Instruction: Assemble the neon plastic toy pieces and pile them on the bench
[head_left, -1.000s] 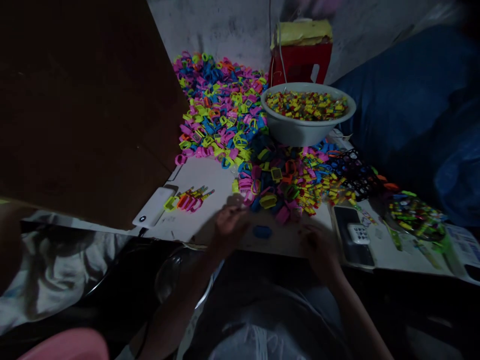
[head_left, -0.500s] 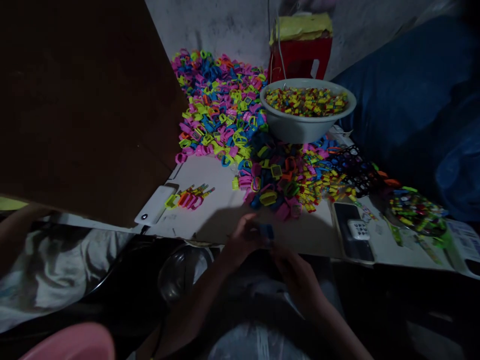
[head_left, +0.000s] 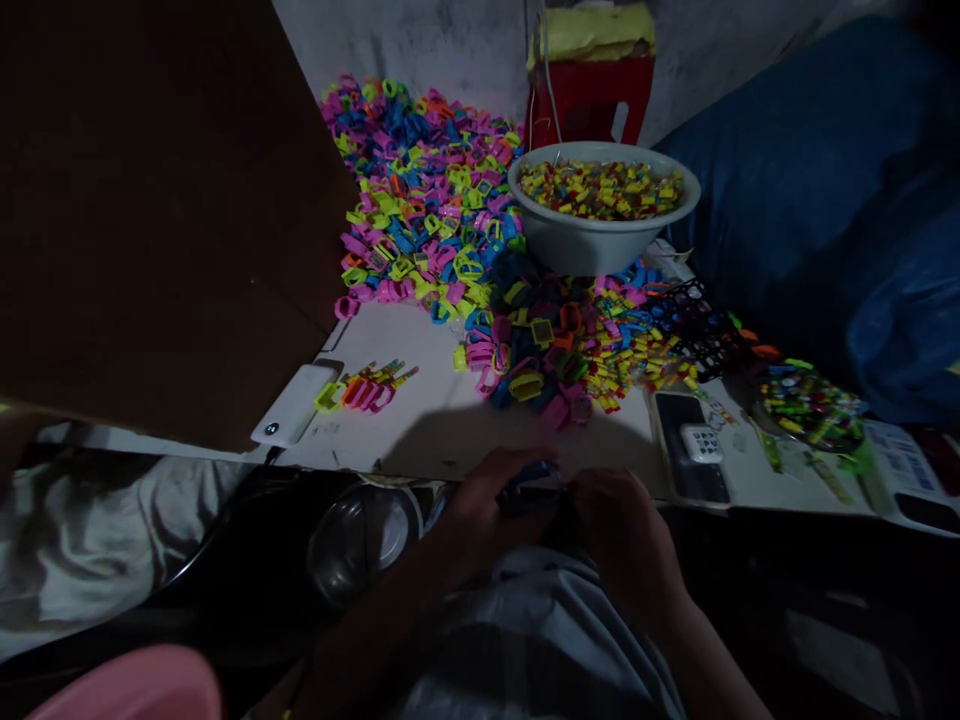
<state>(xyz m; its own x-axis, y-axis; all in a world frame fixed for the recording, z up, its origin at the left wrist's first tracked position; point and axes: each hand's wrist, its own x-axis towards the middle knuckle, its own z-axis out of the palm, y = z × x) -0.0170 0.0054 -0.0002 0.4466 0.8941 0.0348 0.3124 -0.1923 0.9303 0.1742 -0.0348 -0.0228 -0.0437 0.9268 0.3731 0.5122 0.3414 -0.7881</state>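
Band: dark blue, between the two hands at the near edge of the surface, in front of the person's lap; it seems lifted, but how high cannot be told.
Left grip: closed around the band from the left, fingers along its far side; this is the nearer of the two, already touching.
Right grip: fingers curled just beside the band's right end; whether they touch it or pinch something small is too dark to tell.
Long axis: roughly left to right, running out of the left grip toward the right fingertips; the band's exact tilt is lost in shadow.
Key relation: the band's free end lies to the left of the right grip, with hardly any gap between them.
Band pile: pink, yellow, blue and orange, spread beyond the hands and back to the wall; its nearest part sits straight ahead of them.
Yellow pieces: loose on the surface, ahead and to the right, meeting the pile's right side.
Basin: behind those pieces, filled with similar small ones.
Band row: a few lie side by side, left of the hands, next to a white device.
Phone: right of the right grip, with a small white case on top.
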